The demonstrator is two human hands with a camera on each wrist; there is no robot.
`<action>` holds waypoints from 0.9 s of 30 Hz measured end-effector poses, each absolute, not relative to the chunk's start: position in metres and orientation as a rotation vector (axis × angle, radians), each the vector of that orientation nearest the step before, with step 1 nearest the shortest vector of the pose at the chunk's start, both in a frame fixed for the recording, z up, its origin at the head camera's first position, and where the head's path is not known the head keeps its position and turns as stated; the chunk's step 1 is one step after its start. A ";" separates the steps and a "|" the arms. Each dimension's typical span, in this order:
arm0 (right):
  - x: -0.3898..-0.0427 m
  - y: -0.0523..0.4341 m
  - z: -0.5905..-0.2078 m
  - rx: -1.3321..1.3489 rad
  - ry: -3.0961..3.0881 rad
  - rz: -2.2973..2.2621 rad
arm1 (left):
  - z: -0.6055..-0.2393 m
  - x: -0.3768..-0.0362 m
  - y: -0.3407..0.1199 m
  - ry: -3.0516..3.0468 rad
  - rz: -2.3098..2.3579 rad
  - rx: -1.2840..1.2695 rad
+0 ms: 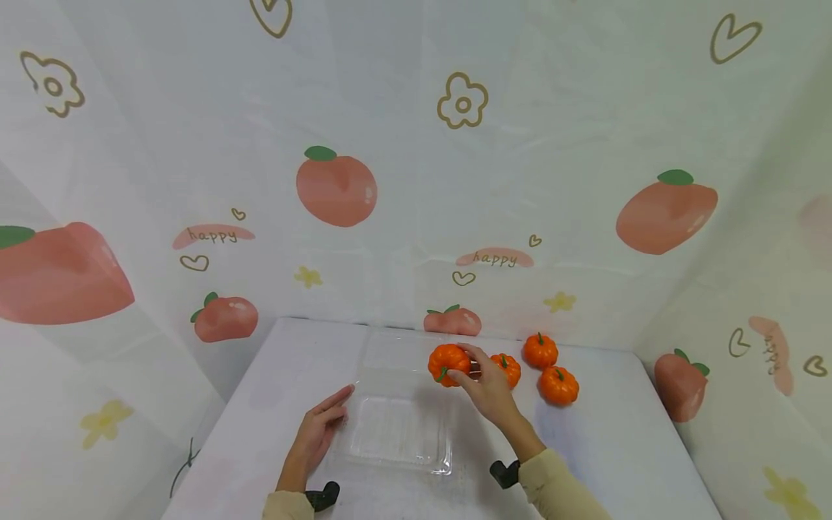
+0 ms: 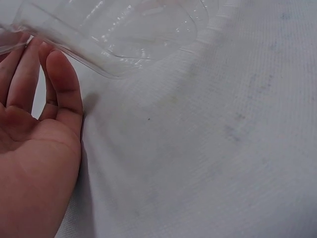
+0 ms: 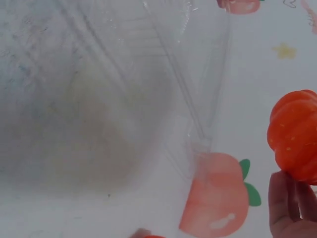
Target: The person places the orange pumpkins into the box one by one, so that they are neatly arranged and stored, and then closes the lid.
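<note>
A person's right hand (image 1: 489, 386) holds a small ribbed orange pumpkin (image 1: 448, 363) with a green stem, its fingers (image 3: 283, 202) curled around it, raised just above the far edge of a clear plastic tray (image 1: 396, 430). The tray is shallow and glossy with rounded corners, and lies on a bench (image 1: 624, 448) covered in white woven cloth. The left hand (image 1: 320, 428) rests flat beside the tray, straight fingers (image 2: 62, 82) touching its rim. Three more small orange pumpkins (image 1: 541, 350) sit close together on the bench right of the tray, one partly hidden behind the right hand. A pale peach-printed curtain (image 1: 338, 189) hangs behind.
</note>
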State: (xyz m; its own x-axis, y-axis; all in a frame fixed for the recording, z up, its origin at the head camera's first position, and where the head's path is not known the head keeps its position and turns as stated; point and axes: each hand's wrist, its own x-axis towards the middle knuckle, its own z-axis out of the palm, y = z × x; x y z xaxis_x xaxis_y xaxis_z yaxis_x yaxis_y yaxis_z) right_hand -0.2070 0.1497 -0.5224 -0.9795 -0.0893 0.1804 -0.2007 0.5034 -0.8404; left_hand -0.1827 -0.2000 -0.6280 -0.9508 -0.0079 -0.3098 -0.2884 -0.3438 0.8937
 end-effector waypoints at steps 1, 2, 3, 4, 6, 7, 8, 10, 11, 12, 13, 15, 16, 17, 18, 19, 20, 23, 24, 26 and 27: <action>-0.207 0.148 -0.522 0.264 -2.626 1.493 | -0.628 -0.182 -0.200 1.687 2.411 -0.388; -0.207 0.145 -0.521 0.280 -2.628 1.488 | -0.628 -0.182 -0.200 1.695 2.406 -0.380; -0.207 0.143 -0.521 0.302 -2.625 1.487 | -0.628 -0.182 -0.200 1.694 2.405 -0.380; -0.207 0.141 -0.521 0.324 -2.625 1.487 | -0.628 -0.181 -0.200 1.698 2.402 -0.375; -0.207 0.137 -0.520 0.366 -2.628 1.480 | -0.628 -0.181 -0.200 1.705 2.397 -0.365; -0.207 0.134 -0.520 0.382 -2.630 1.479 | -0.629 -0.180 -0.200 1.717 2.393 -0.355; -0.207 0.132 -0.521 0.396 -2.634 1.474 | -0.629 -0.180 -0.200 1.715 2.397 -0.353; -0.208 0.127 -0.521 0.400 -2.651 1.475 | -0.630 -0.180 -0.199 1.713 2.406 -0.354; -0.208 0.125 -0.521 0.398 -2.658 1.479 | -0.631 -0.180 -0.199 1.711 2.414 -0.356; -0.208 0.123 -0.521 0.396 -2.664 1.489 | -0.632 -0.179 -0.199 1.716 2.419 -0.358; -0.208 0.122 -0.522 0.386 -2.675 1.501 | -0.632 -0.179 -0.198 1.730 2.416 -0.344; -0.207 0.118 -0.524 0.375 -2.693 1.522 | -0.632 -0.177 -0.197 1.738 2.421 -0.346; -0.207 0.117 -0.525 0.375 -2.702 1.530 | -0.632 -0.177 -0.197 1.743 2.421 -0.347; -0.207 0.115 -0.526 0.378 -2.716 1.535 | -0.632 -0.176 -0.196 1.755 2.419 -0.345; -0.207 0.114 -0.527 0.389 -2.727 1.539 | -0.632 -0.176 -0.196 1.768 2.414 -0.343; -0.207 0.113 -0.528 0.401 -2.738 1.540 | -0.632 -0.176 -0.195 1.770 2.413 -0.344; -0.207 0.111 -0.529 0.415 -2.748 1.541 | -0.631 -0.175 -0.195 1.762 2.418 -0.359; -0.207 0.106 -0.533 0.478 -2.763 1.552 | -0.630 -0.175 -0.196 1.779 2.406 -0.351; -0.207 0.104 -0.534 0.497 -2.763 1.558 | -0.630 -0.175 -0.196 1.776 2.405 -0.352; -0.207 0.100 -0.536 0.528 -2.769 1.563 | -0.629 -0.175 -0.196 1.780 2.400 -0.346; -0.207 0.098 -0.537 0.542 -2.771 1.563 | -0.630 -0.175 -0.196 1.781 2.399 -0.345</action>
